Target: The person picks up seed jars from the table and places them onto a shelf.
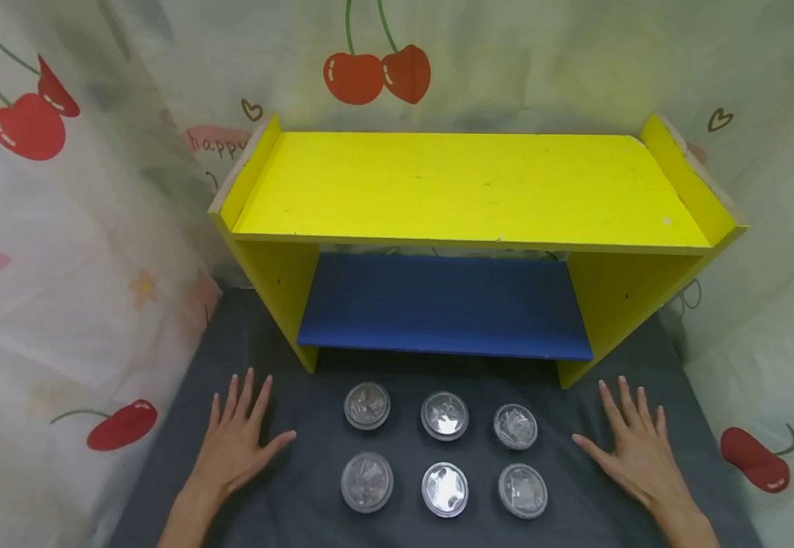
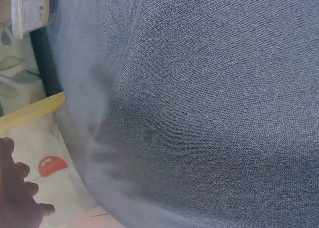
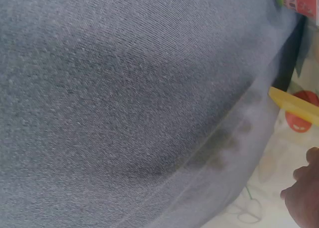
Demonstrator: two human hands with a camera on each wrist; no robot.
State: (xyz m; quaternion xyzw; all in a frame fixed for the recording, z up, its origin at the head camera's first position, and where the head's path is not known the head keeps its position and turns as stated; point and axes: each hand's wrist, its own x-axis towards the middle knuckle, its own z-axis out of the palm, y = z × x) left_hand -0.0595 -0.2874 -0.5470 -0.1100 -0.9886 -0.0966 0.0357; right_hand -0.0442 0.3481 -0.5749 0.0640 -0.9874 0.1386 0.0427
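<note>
Several round clear-lidded tubs stand in two rows on the dark grey cloth. The back row has a left tub, a middle tub and a right tub; the front row has a left tub, a middle tub and a right tub. My left hand lies with straight, spread fingers to their left, holding nothing. On their right, my right hand is likewise spread and holds nothing. One tub shows a white label and brownish side in the left wrist view.
Behind the tubs stands a yellow shelf unit with raised sides and a lower blue board. Grey cloth covers the table. Cherry-printed curtains hang at the back and both sides. A red-labelled container shows in the right wrist view.
</note>
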